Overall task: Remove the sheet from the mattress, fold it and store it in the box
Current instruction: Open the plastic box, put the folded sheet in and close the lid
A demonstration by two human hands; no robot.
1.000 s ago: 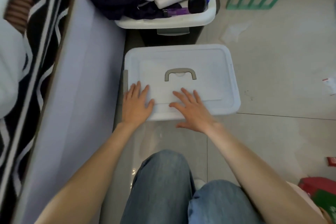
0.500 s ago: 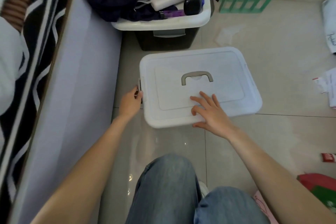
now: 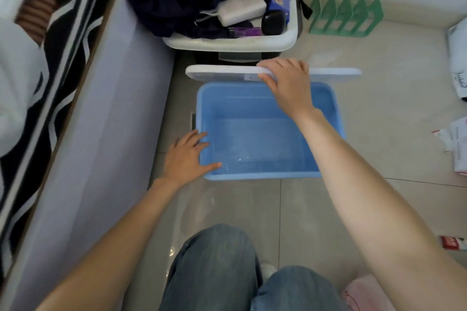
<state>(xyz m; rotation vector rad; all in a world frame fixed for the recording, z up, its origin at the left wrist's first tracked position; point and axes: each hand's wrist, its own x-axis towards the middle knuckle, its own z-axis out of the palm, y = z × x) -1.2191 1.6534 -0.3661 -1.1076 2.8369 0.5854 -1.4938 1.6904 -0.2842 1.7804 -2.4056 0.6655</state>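
Note:
A blue plastic box (image 3: 255, 175) stands open on the tiled floor in front of my knees, with nothing inside it. Its white lid (image 3: 222, 74) is tipped up on edge over the box's far side. My right hand (image 3: 288, 83) grips the lid's raised edge, fingers curled over it. My left hand (image 3: 188, 156) rests with spread fingers on the box's near left corner. The black-and-white patterned sheet (image 3: 58, 58) covers the mattress along the left edge of the view.
A pale bed side panel (image 3: 101, 146) runs down the left. Behind the box stands a white bin (image 3: 227, 43) heaped with dark clothes and small items. A green rack (image 3: 346, 17) stands far right, papers (image 3: 454, 144) lie on the floor right.
The lid was flat and closed on the box with my hands on it. Now my right hand has swung it up on edge, exposing the blue inside; my left hand rests on the box corner.

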